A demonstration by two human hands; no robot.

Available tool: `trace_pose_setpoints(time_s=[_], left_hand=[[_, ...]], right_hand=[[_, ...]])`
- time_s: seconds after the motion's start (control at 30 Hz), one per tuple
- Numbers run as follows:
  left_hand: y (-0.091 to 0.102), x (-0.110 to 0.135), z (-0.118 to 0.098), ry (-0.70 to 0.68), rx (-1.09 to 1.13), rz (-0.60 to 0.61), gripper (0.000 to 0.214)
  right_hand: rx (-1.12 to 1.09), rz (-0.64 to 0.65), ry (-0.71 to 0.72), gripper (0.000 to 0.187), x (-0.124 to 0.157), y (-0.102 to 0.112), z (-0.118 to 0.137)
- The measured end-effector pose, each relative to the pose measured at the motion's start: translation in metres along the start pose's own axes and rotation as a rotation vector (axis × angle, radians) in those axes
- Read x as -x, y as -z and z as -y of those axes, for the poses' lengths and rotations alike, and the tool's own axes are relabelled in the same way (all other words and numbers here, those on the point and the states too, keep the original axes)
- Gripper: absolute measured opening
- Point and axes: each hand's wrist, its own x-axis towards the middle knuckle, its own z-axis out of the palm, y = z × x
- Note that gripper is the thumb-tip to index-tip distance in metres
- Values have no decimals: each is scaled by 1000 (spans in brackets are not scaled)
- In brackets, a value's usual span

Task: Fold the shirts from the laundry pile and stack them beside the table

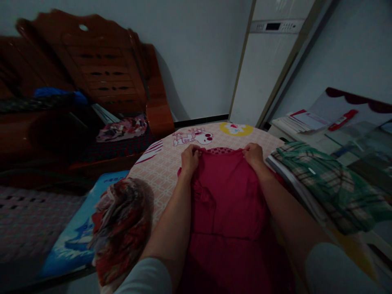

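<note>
A dark pink garment (228,196) lies spread over the round table in front of me, its lower part reaching down toward my body. My left hand (190,159) pinches its far left corner. At the far right corner, my right hand (253,155) grips the same cloth, so the upper edge stretches between both hands. Behind that edge a strip of dotted red fabric (221,150) shows. A crumpled red and grey patterned cloth (122,228) sits left of my left forearm. Folded green plaid clothing (324,175) is stacked to the right of my right forearm.
The table wears a pink patterned tablecloth (162,175). Beyond it at left stands a carved wooden sofa (104,61) with cloths on its seat. A tall white air conditioner (260,69) is at the back. Papers (309,120) and a red object (343,119) lie on a cabinet at right.
</note>
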Motion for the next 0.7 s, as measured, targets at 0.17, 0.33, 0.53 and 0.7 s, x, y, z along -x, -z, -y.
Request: trace_pose_setpoints(time_s=[0.17, 0.33, 0.53, 0.7], left_hand=[[-5, 6, 8, -126, -278, 108, 43], [-2, 3, 1, -186, -276, 99, 55], [40, -5, -20, -124, -98, -159, 43], [73, 4, -23, -10, -269, -262, 31]], right_hand=[[248, 6, 107, 24, 9, -14, 3], [235, 144, 235, 43, 20, -16, 8], [125, 112, 393, 37, 53, 21, 52], [102, 262, 567, 27, 86, 31, 98]])
